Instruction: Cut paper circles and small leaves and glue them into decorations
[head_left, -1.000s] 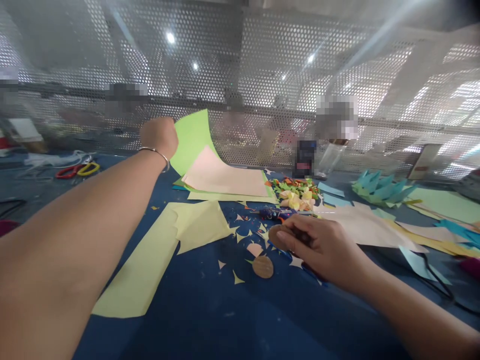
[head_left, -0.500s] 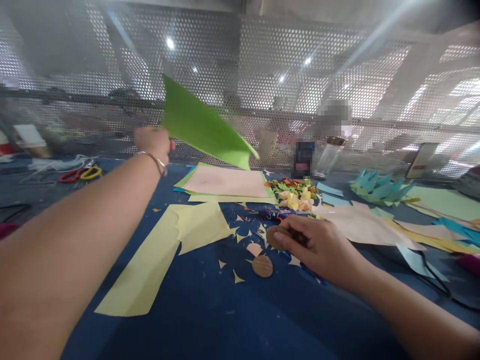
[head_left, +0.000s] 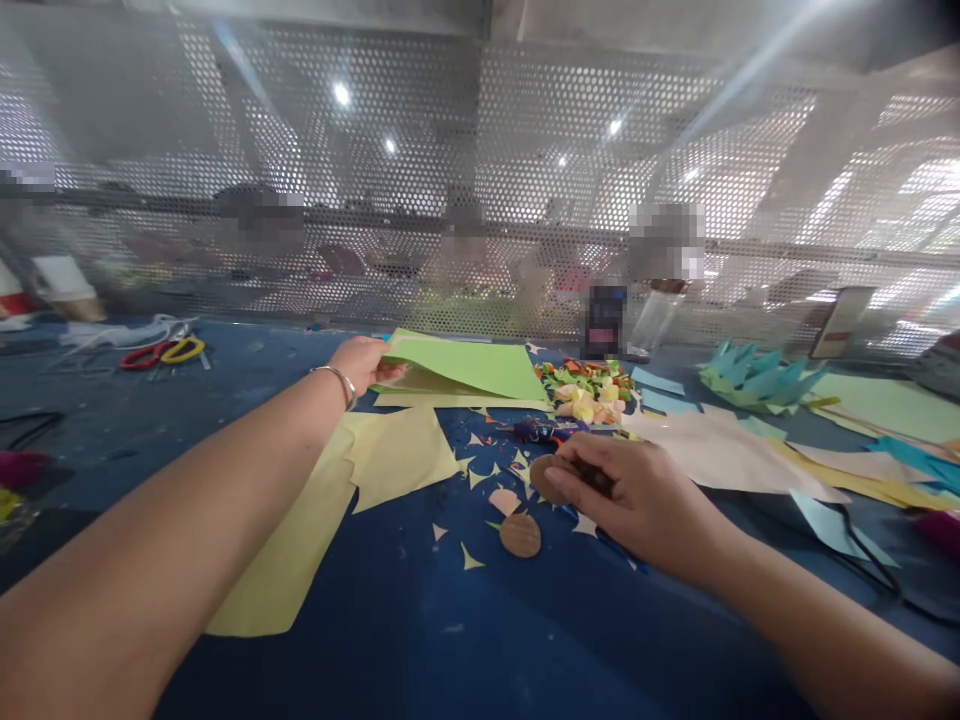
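Note:
My left hand (head_left: 365, 366) pinches the left edge of a bright green paper sheet (head_left: 472, 367), which lies slightly lifted over a stack of coloured paper. In my right hand (head_left: 626, 490) is a round brown wooden disc (head_left: 550, 480), gripped between thumb and fingers; whether more is inside the grip is hidden. A second wooden disc (head_left: 520, 536) rests on the blue tabletop just left of that hand. Pale yellow paper (head_left: 405, 455) with a scalloped cut edge lies below the stack. Paper scraps (head_left: 472, 556) are scattered around the discs.
Purple-blue pliers or a similar tool (head_left: 551, 430) lie beyond my right hand, near a pile of small paper flowers (head_left: 592, 400). Scissors with red and yellow handles (head_left: 161, 352) are at far left. A teal folded-paper piece (head_left: 757, 378) and a glass bottle (head_left: 660, 315) stand right. Perforated metal panels (head_left: 480, 150) rise behind.
The green sheet, raised in the air before, has come down onto the paper stack with my left hand, which moved right and down. My right hand stays nearly still.

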